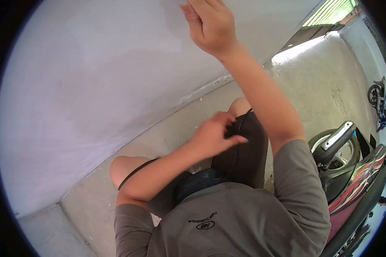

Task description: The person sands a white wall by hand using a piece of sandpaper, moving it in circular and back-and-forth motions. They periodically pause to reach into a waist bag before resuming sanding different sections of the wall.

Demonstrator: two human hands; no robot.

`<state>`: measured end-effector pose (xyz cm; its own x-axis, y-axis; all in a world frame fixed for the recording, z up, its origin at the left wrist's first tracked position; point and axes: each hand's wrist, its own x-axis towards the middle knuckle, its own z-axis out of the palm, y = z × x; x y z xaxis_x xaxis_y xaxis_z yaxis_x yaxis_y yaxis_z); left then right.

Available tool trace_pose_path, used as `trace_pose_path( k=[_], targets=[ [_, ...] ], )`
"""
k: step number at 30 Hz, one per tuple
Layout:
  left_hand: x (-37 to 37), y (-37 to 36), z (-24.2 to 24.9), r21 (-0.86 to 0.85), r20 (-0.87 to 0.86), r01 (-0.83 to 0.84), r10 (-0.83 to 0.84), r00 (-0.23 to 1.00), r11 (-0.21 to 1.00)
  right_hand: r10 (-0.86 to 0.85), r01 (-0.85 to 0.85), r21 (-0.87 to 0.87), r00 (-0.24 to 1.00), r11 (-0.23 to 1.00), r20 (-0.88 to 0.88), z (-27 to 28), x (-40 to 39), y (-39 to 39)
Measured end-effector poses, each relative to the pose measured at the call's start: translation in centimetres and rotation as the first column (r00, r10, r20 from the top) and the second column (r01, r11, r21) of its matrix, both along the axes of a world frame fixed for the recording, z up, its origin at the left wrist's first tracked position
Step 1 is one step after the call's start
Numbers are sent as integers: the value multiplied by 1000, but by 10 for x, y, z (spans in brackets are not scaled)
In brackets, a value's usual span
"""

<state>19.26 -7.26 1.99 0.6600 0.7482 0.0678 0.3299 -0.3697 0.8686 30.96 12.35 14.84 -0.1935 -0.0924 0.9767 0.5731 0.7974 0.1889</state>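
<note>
Overhead, a pale wall (94, 77) fills the frame from nine to twelve o'clock, the largest thing in view, and meets a concrete floor (167, 137) along a curved seam; the floor runs on toward two o'clock, where daylight falls on it near a green-slatted opening (330, 10). At four o'clock stands a scooter (356, 171), its grab rail (339, 135) and rear wheel close beside the person's right sleeve, and a second bike (379, 96) is parked well apart at three o'clock. The person squats in a grey shirt (227, 218) and dark shorts (244, 150), knees bare. The right hand (210, 23) is raised to twelve o'clock, fingers loosely curled against the wall, seemingly for balance; whether it holds anything cannot be told. The left hand (214, 135), at centre, pinches a thin black cord (236, 128) lying along the shorts at the right thigh, thumb and fingers closed on it, probably so that it stays taut.
</note>
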Motion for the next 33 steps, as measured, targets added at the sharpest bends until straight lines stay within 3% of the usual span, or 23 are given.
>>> trace_pose_path(
  k=[1, 3, 7, 9, 10, 11, 12, 13, 14, 16, 18, 19, 21, 26, 28, 31, 33],
  targets=[
    [15, -10, 4, -16, -28, 0, -1, 1000, 1000, 3, -3, 7, 1000, 1000, 8, 13, 1, -7],
    [31, -11, -3, -49, -41, -46, 44, 998, 998, 21, -11, -160, 998, 987, 63, 33, 3, -28],
    [45, -24, 3, -83, -1, -81, 81, 997, 993, 76, -76, -5, 989, 997, 125, 53, 13, -17],
    [66, -49, 7, 141, 97, 50, -64, 993, 989, 125, -132, 59, 985, 989, 116, 61, 10, -18],
    [85, -65, 5, 136, 74, 132, -143, 987, 982, 139, -146, 57, 984, 988, 112, 66, 6, -19],
    [102, -79, 13, 190, -42, 318, -316, 948, 929, 139, -146, 71, 985, 987, 102, 73, 0, -20],
    [127, -95, 8, 183, -236, 531, -487, 841, 828, 144, -152, 91, 985, 984, 94, 78, -8, -20],
    [144, -102, 24, 22, -474, 795, -694, 542, 606, 170, -180, 102, 980, 978, 98, 82, -14, -20],
    [207, -161, -110, 381, -181, 748, -749, 637, 544, 155, -165, 145, 985, 976, 76, 87, -21, -20],
    [188, -164, -85, 15, -131, 868, -860, 494, 496, 172, -178, 223, 984, 958, 47, 91, -32, -15],
    [160, -157, -79, -4, 125, 769, -762, 635, 640, 146, -127, 197, 986, 972, -83, 78, -34, -14],
    [147, -145, -78, -1, 94, 762, -759, 644, 647, 158, -133, 225, 983, 965, -96, 69, -33, -17],
    [123, -123, -77, -4, 123, 760, -754, 645, 649, 51, -29, 103, 975, 994, -216, 49, -31, -24],
    [70, -81, -55, -16, 256, 777, -749, 612, 630, -64, 64, 3, 995, 998, -74, 37, -40, -10],
    [27, -32, 10, -135, 272, 757, -710, 649, 640, -76, 75, -10, 993, 997, -85, 43, -39, -6],
    [-37, 33, 15, -127, 52, 484, -482, 875, 866, -174, 172, -30, 979, 985, -111, 36, -24, 2],
    [-82, 75, -1, -175, -157, 248, -275, 948, 953, -213, 212, -22, 963, 977, -168, 37, -11, 11]
  ],
)
